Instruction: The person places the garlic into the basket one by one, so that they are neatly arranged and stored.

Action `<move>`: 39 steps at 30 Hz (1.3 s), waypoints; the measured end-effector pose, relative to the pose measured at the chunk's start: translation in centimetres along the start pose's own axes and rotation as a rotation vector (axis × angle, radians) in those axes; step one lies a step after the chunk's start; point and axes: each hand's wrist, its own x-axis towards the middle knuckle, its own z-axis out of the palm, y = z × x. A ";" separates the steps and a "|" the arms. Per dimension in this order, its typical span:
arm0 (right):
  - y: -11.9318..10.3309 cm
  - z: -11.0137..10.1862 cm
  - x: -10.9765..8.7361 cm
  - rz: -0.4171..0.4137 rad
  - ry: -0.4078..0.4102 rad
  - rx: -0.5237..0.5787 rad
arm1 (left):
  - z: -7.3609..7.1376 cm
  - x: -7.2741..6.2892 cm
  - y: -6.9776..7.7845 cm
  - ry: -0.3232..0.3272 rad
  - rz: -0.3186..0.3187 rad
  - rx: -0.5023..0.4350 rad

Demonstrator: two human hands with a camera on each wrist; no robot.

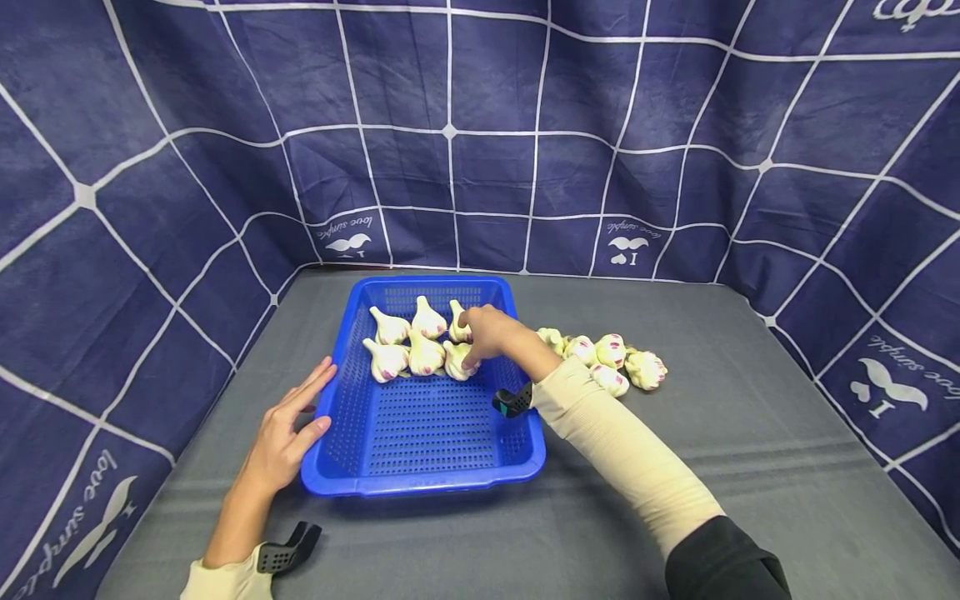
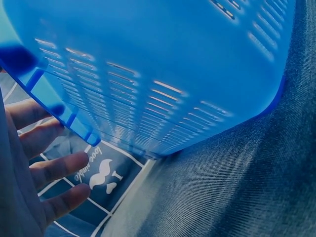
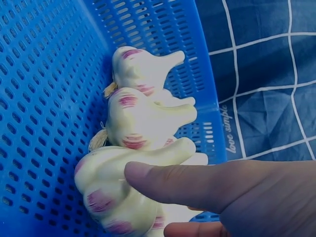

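Observation:
A blue plastic basket point(image 1: 431, 482) with slotted walls holds several garlic bulbs point(image 1: 427, 353), white with pink-purple marks, set in two rows toward its far end. My right hand point(image 1: 491, 333) reaches over the basket's right side and grips the nearest bulb at the right point(image 1: 457, 363). In the right wrist view the thumb point(image 3: 148, 180) lies against that garlic bulb point(image 3: 111, 192); most of the other fingers are hidden. At the left rim my left hand point(image 1: 281, 433) rests its fingertips, fingers spread and fairly straight. From the left wrist, its fingers point(image 2: 64, 168) show beside the rim.
More garlic bulbs point(image 1: 609, 354) lie in a loose group on the grey table point(image 1: 712, 483), just right of the basket. A dark blue cloth point(image 1: 495, 167) with white grid lines hangs behind and along both sides.

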 end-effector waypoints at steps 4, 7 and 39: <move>0.0 0.2 0.0 -0.017 -0.004 -0.015 | 0.0 0.0 0.1 0.004 0.013 -0.005; 0.0 0.4 0.0 -0.026 -0.002 -0.023 | 0.0 0.0 0.1 0.007 0.022 -0.017; -0.3 1.1 0.5 0.035 0.057 -0.028 | -0.1 0.1 0.2 0.002 -0.007 0.004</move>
